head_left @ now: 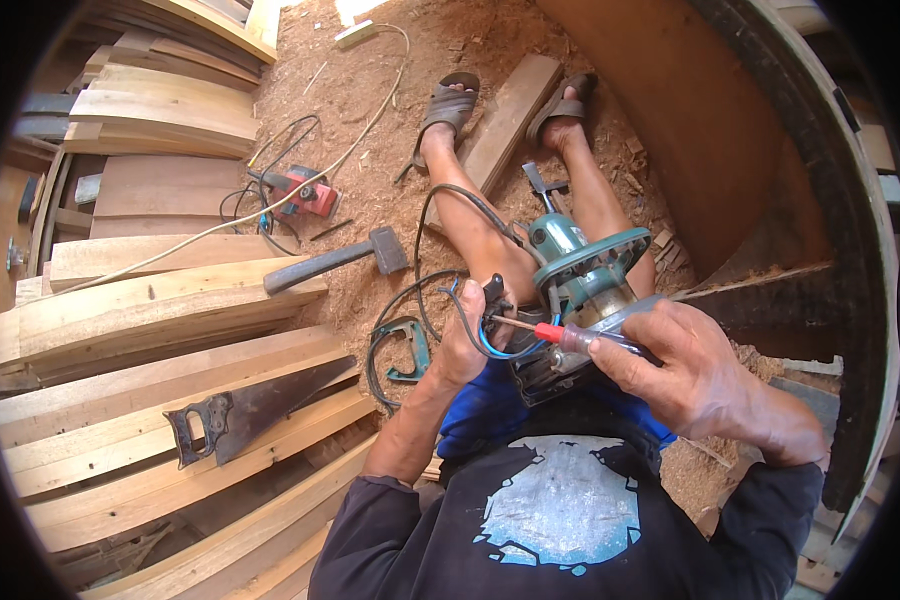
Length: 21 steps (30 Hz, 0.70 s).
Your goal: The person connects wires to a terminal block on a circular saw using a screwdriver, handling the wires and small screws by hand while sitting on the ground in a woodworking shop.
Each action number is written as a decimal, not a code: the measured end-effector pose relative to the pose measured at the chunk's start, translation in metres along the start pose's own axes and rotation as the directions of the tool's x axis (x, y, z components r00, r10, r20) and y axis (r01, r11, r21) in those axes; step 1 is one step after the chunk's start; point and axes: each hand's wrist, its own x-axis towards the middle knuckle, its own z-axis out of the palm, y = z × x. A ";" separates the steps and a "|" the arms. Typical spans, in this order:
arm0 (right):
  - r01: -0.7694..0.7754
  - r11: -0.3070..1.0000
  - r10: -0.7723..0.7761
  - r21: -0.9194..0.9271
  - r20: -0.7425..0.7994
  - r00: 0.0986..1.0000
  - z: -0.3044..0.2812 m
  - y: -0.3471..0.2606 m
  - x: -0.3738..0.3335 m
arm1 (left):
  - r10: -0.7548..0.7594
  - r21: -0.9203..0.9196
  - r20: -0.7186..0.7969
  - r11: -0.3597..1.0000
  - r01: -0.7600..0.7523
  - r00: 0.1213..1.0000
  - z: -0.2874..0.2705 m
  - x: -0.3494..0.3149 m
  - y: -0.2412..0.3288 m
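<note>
Head view: left hand [458, 342], center, pinches a black component [493, 291]. Right hand [682, 368], right of center, grips a screwdriver [574, 338], tip at that component. Green power tool [577, 268], right of center, rests at the lap; blue wires [518, 356] loop beside it.

Right fingers [658, 325] curl inward while left fingers [471, 303] apparently pinch.

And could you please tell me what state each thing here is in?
Screwdriver: held in the right hand, tip at the black part.
Black part: held in the left hand.
Blue wires: exposed, looped.
Green power tool: apparently partly dismantled.
Green handle piece: detached, lying down.
Hammer: lying down, unheld.
Handsaw: lying across planks.
Red power tool: set down, unheld.
</note>
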 end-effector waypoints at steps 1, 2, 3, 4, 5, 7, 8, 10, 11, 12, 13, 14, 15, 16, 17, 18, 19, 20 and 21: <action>-0.002 1.000 0.002 0.000 -0.001 1.000 0.001 0.000 -0.001 | -0.002 0.001 0.002 1.000 0.002 1.000 0.000 0.000 0.000; -0.047 0.998 0.047 0.044 0.001 0.999 0.003 0.001 -0.003 | 0.009 0.011 0.008 1.000 -0.009 1.000 0.000 0.000 0.001; -0.091 0.992 0.091 0.087 0.005 0.996 0.005 0.001 -0.004 | 0.021 0.021 0.014 1.000 -0.021 1.000 0.001 0.000 0.001; -0.095 0.992 0.095 0.086 0.006 0.995 0.007 0.000 -0.005 | 0.019 0.019 0.017 1.000 -0.019 1.000 0.002 0.000 0.003; -0.139 0.982 0.142 0.126 -0.014 0.990 0.010 -0.002 -0.007 | 0.000 0.014 -0.008 1.000 0.000 1.000 0.005 0.001 0.004; -0.181 0.969 0.189 0.170 -0.031 0.982 0.010 -0.004 -0.009 | -0.020 0.009 -0.037 1.000 0.020 0.999 0.006 0.001 0.002; -0.260 0.930 0.270 0.260 -0.005 0.963 0.008 -0.005 -0.009 | 0.006 0.054 -0.033 0.999 -0.004 0.999 0.003 0.001 -0.005; -0.338 0.876 0.350 0.344 0.028 0.936 0.010 -0.008 -0.011 | 0.030 0.099 -0.024 0.995 -0.028 0.999 0.006 0.001 -0.008; -0.392 0.818 0.423 0.420 0.022 0.906 0.014 -0.010 -0.013 | 0.014 0.098 -0.077 0.995 -0.006 0.997 0.011 0.000 -0.006; -0.439 0.751 0.493 0.493 0.022 0.870 0.016 -0.012 -0.014 | -0.002 0.096 -0.130 0.995 0.015 0.992 0.013 0.001 -0.005; -0.440 0.751 0.494 0.492 0.022 0.869 0.012 -0.013 -0.012 | -0.002 0.095 -0.129 0.995 0.015 0.992 0.013 0.000 -0.006; -0.533 0.657 0.570 0.533 0.111 0.814 0.006 -0.016 -0.008 | 0.006 0.115 -0.114 0.993 0.007 0.993 0.012 0.000 -0.006; -0.618 0.550 0.632 0.561 0.204 0.747 0.002 -0.017 -0.006 | 0.015 0.135 -0.100 0.991 -0.001 0.995 0.011 0.000 -0.007; -0.617 0.551 0.632 0.562 0.202 0.748 0.002 -0.016 -0.006 | 0.016 0.136 -0.099 0.991 -0.003 0.995 0.010 -0.001 -0.008; -0.628 0.542 0.626 0.559 0.230 0.745 0.001 -0.015 -0.006 | 0.000 0.110 -0.082 0.994 0.009 0.997 0.009 -0.002 -0.009; -0.638 0.532 0.620 0.556 0.257 0.741 0.001 -0.015 -0.006 | -0.017 0.083 -0.064 0.996 0.022 0.998 0.008 -0.003 -0.009; -0.638 0.534 0.621 0.554 0.256 0.741 0.002 -0.015 -0.008 | -0.015 0.082 -0.062 0.996 0.020 0.998 0.008 -0.002 -0.008; -0.527 0.761 0.497 0.378 0.182 0.849 0.005 -0.015 -0.012 | -0.018 0.130 -0.078 0.991 0.029 0.997 0.009 -0.002 -0.005; -0.362 0.917 0.340 0.169 0.145 0.929 0.006 -0.016 -0.014 | -0.021 0.178 -0.095 0.983 0.038 0.995 0.010 -0.001 -0.003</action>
